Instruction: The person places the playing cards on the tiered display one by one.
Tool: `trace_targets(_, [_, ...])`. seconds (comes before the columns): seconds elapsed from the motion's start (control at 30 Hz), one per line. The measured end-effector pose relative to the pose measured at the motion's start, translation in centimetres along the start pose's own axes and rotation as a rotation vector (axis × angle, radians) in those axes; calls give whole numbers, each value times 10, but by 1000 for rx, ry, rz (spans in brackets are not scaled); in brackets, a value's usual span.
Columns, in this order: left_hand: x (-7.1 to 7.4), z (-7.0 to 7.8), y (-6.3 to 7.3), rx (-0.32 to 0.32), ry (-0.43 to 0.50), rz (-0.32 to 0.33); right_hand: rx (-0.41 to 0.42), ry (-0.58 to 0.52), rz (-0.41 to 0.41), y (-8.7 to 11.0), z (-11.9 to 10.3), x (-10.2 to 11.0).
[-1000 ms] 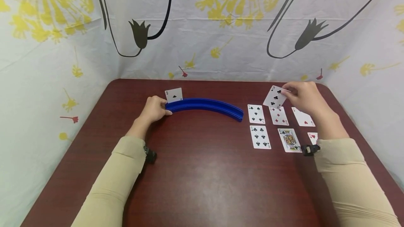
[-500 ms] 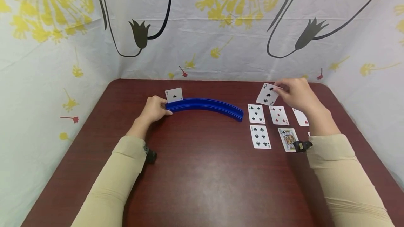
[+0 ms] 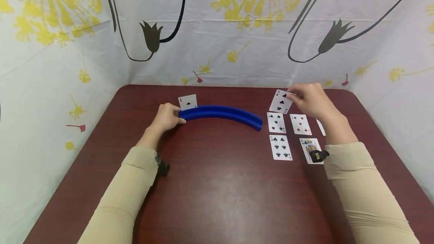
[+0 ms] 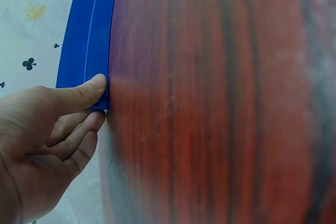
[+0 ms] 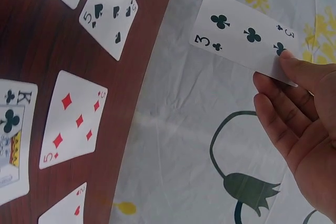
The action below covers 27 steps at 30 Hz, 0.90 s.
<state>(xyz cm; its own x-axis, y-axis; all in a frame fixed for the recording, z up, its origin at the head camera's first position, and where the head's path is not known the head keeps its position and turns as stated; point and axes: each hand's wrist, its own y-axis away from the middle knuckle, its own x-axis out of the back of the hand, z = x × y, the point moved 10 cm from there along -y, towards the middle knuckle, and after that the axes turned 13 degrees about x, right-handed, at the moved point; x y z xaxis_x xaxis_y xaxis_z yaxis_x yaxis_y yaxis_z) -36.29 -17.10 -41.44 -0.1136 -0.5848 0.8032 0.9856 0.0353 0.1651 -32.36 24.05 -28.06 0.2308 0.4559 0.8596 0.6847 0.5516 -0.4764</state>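
My left hand (image 3: 166,118) pinches the left end of a curved blue playing card holder (image 3: 222,111); in the left wrist view the thumb lies on the holder's (image 4: 86,35) face. An ace of clubs (image 3: 187,102) stands upright in the slot, just beside that hand. My right hand (image 3: 313,101) pinches a three of clubs (image 3: 278,102) by its upper right corner, with thumb and fingers. The card is held up, face toward me, above and behind the five of spades (image 3: 276,123). In the right wrist view the three of clubs (image 5: 236,32) shows against the patterned cloth.
Face-up cards lie at the right: a six of clubs (image 3: 280,150), a five of diamonds (image 3: 300,125) and a king of clubs (image 3: 307,147), partly behind the wrist camera. A heart card (image 5: 68,209) is mostly hidden by the arm. Patterned cloth (image 3: 237,59) hangs behind the table.
My right hand has moved left with the three of clubs, from above the five of diamonds to behind the five of spades. My left hand and the holder have stayed put.
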Motion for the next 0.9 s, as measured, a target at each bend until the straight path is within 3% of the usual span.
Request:
trace_targets(0.43, [0,2,1,-14,-13,12,60,-45,-13,-18,-15,-16])
trace_targets(0.9, [0,2,0,-17,-16,22,50,-81,-54,-34,-30,-38])
